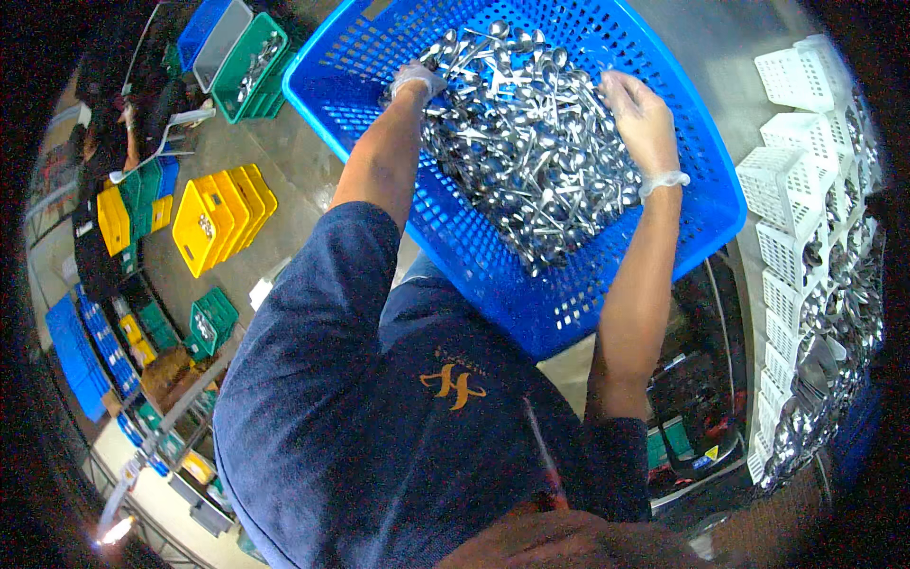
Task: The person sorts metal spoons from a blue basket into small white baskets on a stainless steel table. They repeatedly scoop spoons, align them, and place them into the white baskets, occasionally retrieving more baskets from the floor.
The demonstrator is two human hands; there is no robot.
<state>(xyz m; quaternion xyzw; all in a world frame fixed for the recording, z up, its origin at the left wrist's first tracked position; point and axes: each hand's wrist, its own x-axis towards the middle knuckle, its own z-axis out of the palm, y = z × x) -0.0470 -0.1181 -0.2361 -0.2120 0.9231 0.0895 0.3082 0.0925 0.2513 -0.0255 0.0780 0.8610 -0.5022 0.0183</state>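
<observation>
A big blue plastic basket holds a heap of shiny metal spoons. My left hand, in a thin clear glove, is at the heap's far left edge, fingers curled among the spoons. My right hand, also gloved, lies on the heap's right side with fingers bent down into the spoons. Whether either hand has closed on a spoon is hidden by the pile.
White slotted cutlery holders filled with spoons line the right side. On the floor at left stand yellow crates, green crates with cutlery, and blue crates. A person sits at the far left.
</observation>
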